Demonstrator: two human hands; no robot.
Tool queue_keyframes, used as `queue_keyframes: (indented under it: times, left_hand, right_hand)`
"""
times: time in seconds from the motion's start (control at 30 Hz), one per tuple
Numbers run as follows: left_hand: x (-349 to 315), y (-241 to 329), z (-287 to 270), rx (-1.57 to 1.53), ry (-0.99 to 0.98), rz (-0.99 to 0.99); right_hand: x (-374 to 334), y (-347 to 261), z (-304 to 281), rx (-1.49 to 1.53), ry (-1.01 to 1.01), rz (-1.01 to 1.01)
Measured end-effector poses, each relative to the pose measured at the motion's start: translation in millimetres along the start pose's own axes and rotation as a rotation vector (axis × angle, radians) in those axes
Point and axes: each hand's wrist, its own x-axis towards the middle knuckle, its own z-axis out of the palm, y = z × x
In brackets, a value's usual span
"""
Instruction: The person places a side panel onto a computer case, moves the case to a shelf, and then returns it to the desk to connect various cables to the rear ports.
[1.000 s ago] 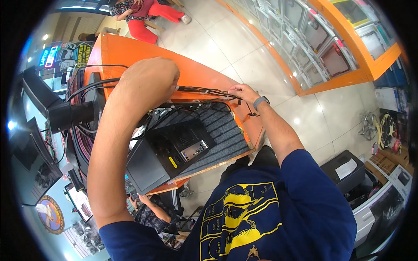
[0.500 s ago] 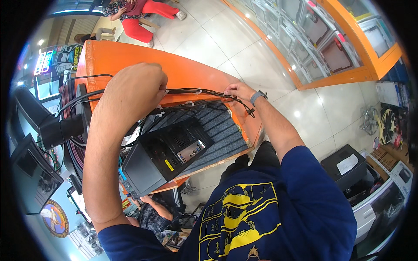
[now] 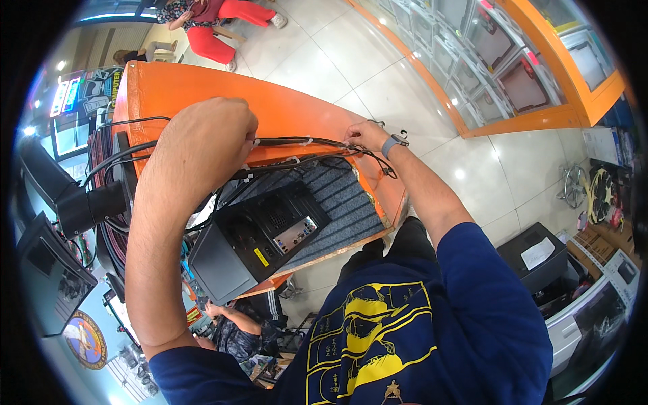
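A bundle of black cables (image 3: 297, 141) stretches along the inner edge of an orange counter (image 3: 196, 84). My left hand (image 3: 212, 128) is closed around its left part, with the fingertips mostly hidden behind the hand. At the right part, my right hand (image 3: 366, 135), with a watch on the wrist, pinches the cables between thumb and fingers. Loose cable ends (image 3: 388, 170) hang past it over the counter's corner. Below, a black computer tower (image 3: 250, 236) lies with its rear ports facing up, on a grey ribbed mat (image 3: 347, 202).
A monitor (image 3: 50, 270) and its black stand arm (image 3: 91, 209) are at left. Behind the tower, another person (image 3: 236, 324) sits low; a person in red trousers (image 3: 209, 46) sits at the far side. An orange glass cabinet (image 3: 499, 74) and a printer (image 3: 533, 260) stand at right.
My right hand has shifted slightly left and up along the cables, and one thin end now sticks up beyond the wrist. My left hand keeps its grip almost unmoved.
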Motion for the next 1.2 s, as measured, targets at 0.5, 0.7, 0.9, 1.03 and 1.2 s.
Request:
queue_keyframes:
  times: [0.5,0.7,0.9,1.03,1.2]
  left_hand:
    - [-4.0,-1.0,0.5,-0.002,0.016,-0.021]
    - [0.4,-4.5,4.9,0.009,0.027,0.004]
    - [-0.3,-7.9,10.0,0.018,0.08,0.037]
    - [1.6,-5.7,6.5,0.028,0.106,0.052]
    - [-3.9,-5.8,11.0,0.033,0.127,0.025]
  right_hand:
    - [-57.0,-19.4,11.1,0.867,0.05,0.083]
    - [-56.8,-38.3,6.1,0.593,0.224,0.011]
    - [-41.8,-34.4,0.3,0.467,0.207,0.029]
    - [-29.0,-9.8,2.1,0.604,0.13,0.049]
    - [-58.4,-37.6,12.2,0.663,0.159,0.11]
